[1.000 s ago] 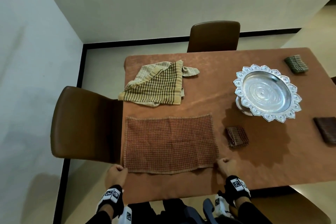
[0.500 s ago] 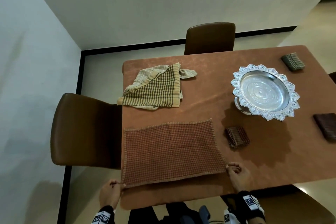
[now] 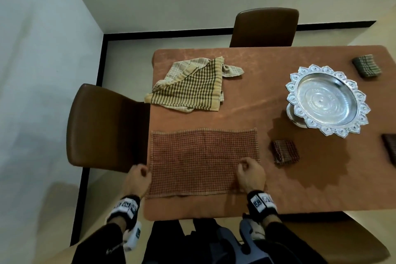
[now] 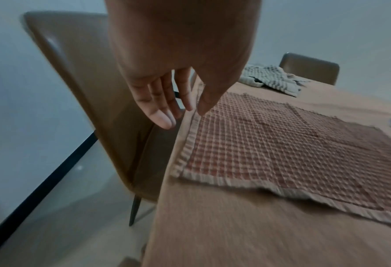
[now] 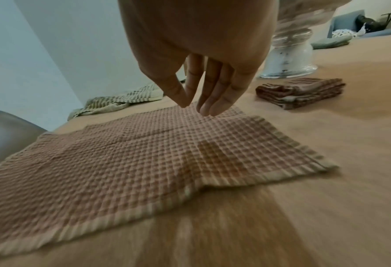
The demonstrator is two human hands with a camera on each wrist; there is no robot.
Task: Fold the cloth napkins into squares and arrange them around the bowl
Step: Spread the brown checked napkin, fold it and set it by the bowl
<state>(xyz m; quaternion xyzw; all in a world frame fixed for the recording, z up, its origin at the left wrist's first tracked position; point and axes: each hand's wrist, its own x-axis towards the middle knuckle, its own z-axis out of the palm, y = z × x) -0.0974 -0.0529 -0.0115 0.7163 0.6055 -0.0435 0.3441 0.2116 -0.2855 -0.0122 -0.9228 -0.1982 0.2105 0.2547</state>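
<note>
Two hands are held over a red checked napkin [image 3: 203,161] spread flat on the table [image 3: 257,103]: the left hand [image 3: 139,180] at its left edge, the right hand [image 3: 249,174] above its right side, fingers relaxed and nothing gripped. Folded napkins [image 3: 285,154] are seen around the silver bowl [image 3: 327,100].

Brown chairs [image 3: 107,128] flank a brown table [image 3: 310,188] near pale walls [image 3: 42,49].

We note a brown counter [image 3: 235,120]: silver bowl [image 3: 327,98] ringed by three folded napkins, red checked napkin [image 3: 203,161] flat, beige cloths [image 3: 190,85] heaped beyond.
</note>
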